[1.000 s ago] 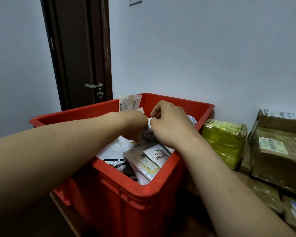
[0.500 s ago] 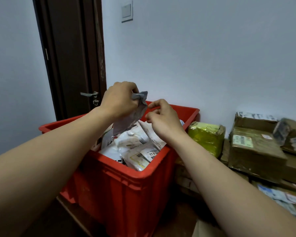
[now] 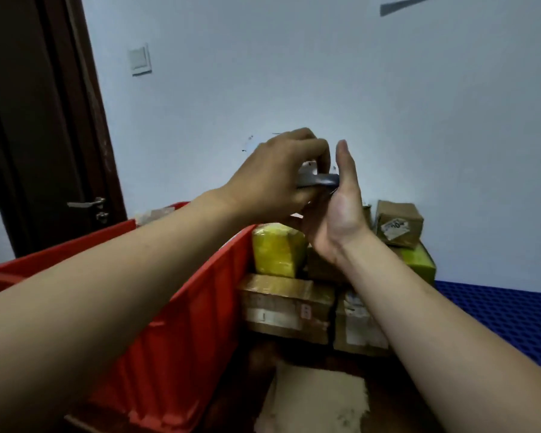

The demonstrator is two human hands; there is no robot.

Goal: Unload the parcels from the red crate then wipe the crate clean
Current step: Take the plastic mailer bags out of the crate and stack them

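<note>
Down on the dark surface (image 3: 310,351): the red crate (image 3: 175,339) at left, taped cardboard boxes (image 3: 281,304) just beside it, tan sheet (image 3: 316,398) in front, blue mat (image 3: 506,310) right.

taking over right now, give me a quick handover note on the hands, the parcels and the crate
Left hand grips a grey soft parcel, held up above the stack beside the crate.
Right hand is open, palm against the parcel's end.
Red crate is at the left. The left arm hides most of its inside, but one parcel shows at the far rim.
A yellow parcel and brown boxes are stacked right of the crate.
Left to do: set the grey parcel down, empty the crate, wipe it. No cloth in view.
</note>
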